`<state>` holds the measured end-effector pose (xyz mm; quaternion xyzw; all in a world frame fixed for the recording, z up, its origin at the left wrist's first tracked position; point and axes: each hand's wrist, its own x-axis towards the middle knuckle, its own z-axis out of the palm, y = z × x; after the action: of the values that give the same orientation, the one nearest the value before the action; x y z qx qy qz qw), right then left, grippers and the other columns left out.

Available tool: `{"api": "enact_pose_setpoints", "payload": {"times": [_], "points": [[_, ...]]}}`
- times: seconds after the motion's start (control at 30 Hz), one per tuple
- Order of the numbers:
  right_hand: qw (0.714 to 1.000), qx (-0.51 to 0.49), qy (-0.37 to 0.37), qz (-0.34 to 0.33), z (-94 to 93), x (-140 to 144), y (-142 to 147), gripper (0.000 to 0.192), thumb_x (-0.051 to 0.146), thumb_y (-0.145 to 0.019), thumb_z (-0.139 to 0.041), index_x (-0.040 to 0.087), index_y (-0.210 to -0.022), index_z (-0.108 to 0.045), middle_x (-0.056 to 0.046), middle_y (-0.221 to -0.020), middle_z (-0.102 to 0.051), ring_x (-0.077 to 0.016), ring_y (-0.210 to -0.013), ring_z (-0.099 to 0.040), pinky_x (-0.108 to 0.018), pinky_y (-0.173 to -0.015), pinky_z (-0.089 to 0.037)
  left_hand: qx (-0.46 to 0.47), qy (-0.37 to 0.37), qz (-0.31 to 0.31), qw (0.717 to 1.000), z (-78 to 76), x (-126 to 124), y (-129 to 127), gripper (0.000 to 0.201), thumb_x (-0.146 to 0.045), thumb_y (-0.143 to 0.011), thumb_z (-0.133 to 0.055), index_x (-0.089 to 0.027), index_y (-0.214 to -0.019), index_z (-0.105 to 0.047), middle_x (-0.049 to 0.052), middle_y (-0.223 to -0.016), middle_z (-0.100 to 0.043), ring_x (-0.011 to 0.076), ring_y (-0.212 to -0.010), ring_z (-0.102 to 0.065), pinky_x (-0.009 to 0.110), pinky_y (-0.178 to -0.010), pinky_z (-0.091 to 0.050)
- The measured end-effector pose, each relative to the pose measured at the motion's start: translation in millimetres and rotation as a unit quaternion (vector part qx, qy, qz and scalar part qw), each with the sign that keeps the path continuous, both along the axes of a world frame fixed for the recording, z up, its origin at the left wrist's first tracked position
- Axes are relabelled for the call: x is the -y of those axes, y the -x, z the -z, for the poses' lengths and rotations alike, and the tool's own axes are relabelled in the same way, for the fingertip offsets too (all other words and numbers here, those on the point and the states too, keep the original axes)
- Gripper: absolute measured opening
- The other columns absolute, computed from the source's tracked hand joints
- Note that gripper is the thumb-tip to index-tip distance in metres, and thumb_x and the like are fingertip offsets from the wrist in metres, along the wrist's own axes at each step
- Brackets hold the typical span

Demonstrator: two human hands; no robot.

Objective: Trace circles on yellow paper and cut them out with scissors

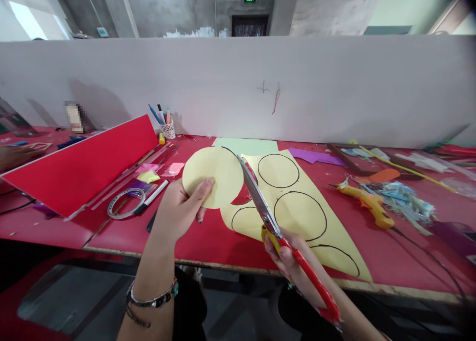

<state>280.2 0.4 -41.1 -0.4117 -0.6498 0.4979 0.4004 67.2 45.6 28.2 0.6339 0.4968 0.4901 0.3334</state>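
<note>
Between our hands, the disc (212,176) is pinched in our left hand (181,208); our right hand (288,254) grips the scissors (277,230), blades closed beside the disc, over the sheet (301,209)

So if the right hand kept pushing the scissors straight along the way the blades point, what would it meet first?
Probably the yellow paper disc held by the left hand: the right hand aims the scissors up-left, their tips at its edge, though depth is unclear.

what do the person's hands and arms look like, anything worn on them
Both forearms are bare, with no sleeves or gloves. The left hand has beaded and metal bracelets stacked at its wrist. The right hand shows no ring or band. The fingernails look dark-painted.
</note>
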Motion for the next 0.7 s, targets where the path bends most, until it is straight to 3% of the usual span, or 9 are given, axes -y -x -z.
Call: {"api": "enact_pose_setpoints", "payload": {"times": [0.37,0.57,0.7], "points": [[1.0,0.005,-0.002,-0.01,-3.0,0.0,0.8,0.051,0.072,-0.077,-0.035,0.021,-0.069,-0.036,0.004,-0.056,-0.032,-0.0081,-0.042,-0.025,-0.022,-0.035,-0.019,0.06,-0.011,-0.085,0.994,0.2,-0.6,-7.9,0.03,-0.039,-0.081,-0.052,-0.018,-0.06,-0.048,-0.008,-0.038,-0.041,0.0046,-0.029,-0.038,0.014,-0.029,-0.032],[0.998,0.024,-0.062,-0.014,-4.7,1.7,-3.3,0.037,0.058,-0.083,-0.039,0.022,-0.077,-0.041,0.001,-0.063,-0.039,-0.0123,-0.05,-0.035,-0.024,-0.043,-0.033,0.018,-0.013,-0.072,0.997,-0.1,-0.9,-7.3,0.029,-0.042,-0.078,-0.055,-0.017,-0.063,-0.054,-0.007,-0.038,-0.04,0.0052,-0.03,-0.038,0.014,-0.029,-0.031],[0.997,0.012,-0.073,-0.026,-2.3,1.7,-3.8,0.036,0.056,-0.083,-0.04,0.02,-0.08,-0.043,0.001,-0.066,-0.04,-0.0113,-0.051,-0.033,-0.023,-0.043,-0.032,-0.007,-0.006,-0.069,0.998,-1.8,0.1,-6.9,0.031,-0.041,-0.079,-0.053,-0.018,-0.058,-0.052,-0.006,-0.035,-0.039,0.0051,-0.029,-0.037,0.014,-0.029,-0.03]]}}
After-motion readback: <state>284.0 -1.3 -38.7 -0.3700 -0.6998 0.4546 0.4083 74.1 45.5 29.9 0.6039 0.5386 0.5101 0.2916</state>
